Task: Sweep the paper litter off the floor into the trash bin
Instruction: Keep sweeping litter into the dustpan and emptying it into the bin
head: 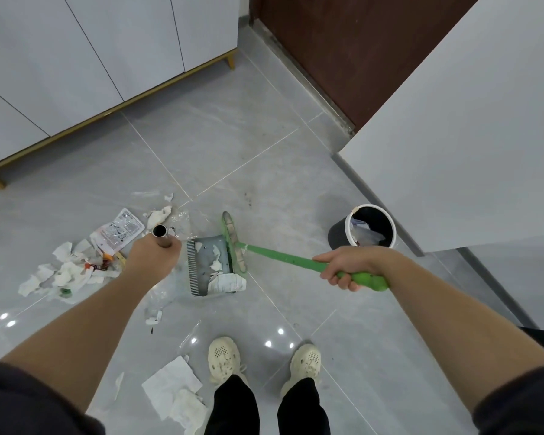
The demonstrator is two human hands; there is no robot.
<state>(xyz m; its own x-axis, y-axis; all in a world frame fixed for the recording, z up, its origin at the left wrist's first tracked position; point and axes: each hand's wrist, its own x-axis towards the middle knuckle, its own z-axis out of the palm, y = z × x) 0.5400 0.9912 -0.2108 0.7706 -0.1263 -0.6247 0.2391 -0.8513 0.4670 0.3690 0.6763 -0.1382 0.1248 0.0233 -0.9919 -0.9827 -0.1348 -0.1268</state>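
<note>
Left hand [153, 257] is wrapping closed around the metal tube handle [161, 236] of the dustpan [208, 266], which is sitting on the grey tile floor [233, 158] with its comb edge to the left. Right hand [347, 266] is gripping closed the green handle of the broom [283, 255]; the broom head [234, 243] is lying against the dustpan's right side. Torn paper pieces [225, 282] are resting inside the pan and at its near lip. Main litter pile [73, 268], with a printed packet, is lying left of the pan, beyond the left hand. More tissue sheets [173, 394] are lying near the left shoe [223, 359]. Trash bin [363, 227], black with a white rim, is standing far right by the wall, holding some paper.
</note>
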